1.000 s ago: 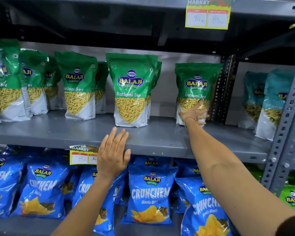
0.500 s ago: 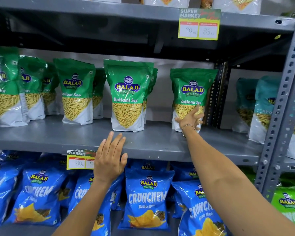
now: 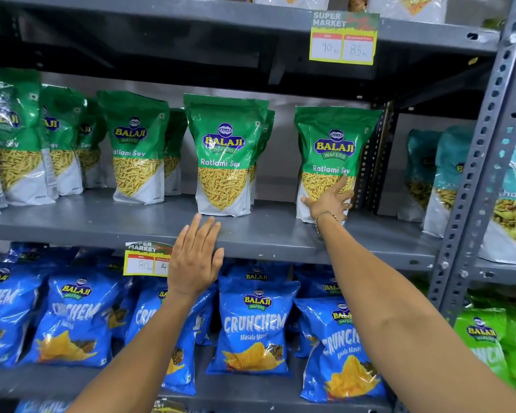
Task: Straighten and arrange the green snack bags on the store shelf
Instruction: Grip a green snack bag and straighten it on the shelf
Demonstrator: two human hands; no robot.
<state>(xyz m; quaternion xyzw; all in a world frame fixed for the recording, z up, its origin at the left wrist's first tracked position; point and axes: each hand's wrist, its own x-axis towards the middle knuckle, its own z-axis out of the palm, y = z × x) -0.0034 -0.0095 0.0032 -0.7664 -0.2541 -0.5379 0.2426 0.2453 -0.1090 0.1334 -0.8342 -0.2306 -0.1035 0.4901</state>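
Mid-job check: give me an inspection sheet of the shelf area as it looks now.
Surface: grey metal shelf, front strip bare.
Job's things: green Ratlami Sev snack bags, upright; middle bag, rightmost bag beside the upright.
Clutter: nothing seen.
Hands: right hand spread open against the rightmost bag's lower front; left hand open, flat, at the shelf edge, holding nothing.
Cables: nothing seen.
Surroundings: blue Crunchem chip bags below; yellow price tag above.

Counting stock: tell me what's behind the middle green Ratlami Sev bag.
Another green bag peeks from behind the middle bag; only its right edge shows, and anything deeper is covered.
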